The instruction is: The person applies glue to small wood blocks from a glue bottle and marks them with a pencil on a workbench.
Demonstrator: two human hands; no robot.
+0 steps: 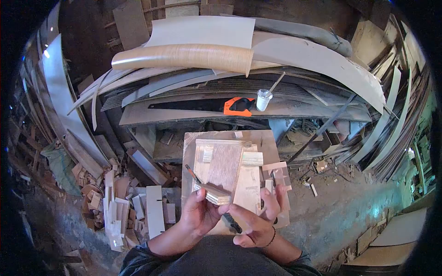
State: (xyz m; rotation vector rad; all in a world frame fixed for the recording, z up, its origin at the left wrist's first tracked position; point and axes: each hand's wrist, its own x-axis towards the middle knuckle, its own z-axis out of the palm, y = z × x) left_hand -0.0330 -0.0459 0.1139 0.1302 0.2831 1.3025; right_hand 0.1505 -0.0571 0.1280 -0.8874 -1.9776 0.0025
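My left hand (201, 215) is closed around a small plywood piece (217, 197), its layered edge facing me. My right hand (258, 224) holds nothing and has its fingers apart, the index fingertip right at the left fingertips below the piece. Under both hands is a work board (191, 138). On it lies a plywood assembly with a reddish-brown panel (224, 163) and a pale crosspiece (252, 158). A slim orange-and-black tool (193, 175) slants beside the left thumb. Between my wrists a dark object (232, 223) shows partly, the rest hidden by my hands.
Behind the board, an orange-handled handsaw (238, 106) lies on a low shelf beside a white cup (263, 100) with a stick in it. Rolled and curved sheets (184, 57) are stacked above. Wood offcuts (122, 211) crowd the floor at left, and long strips (389, 115) lean at right.
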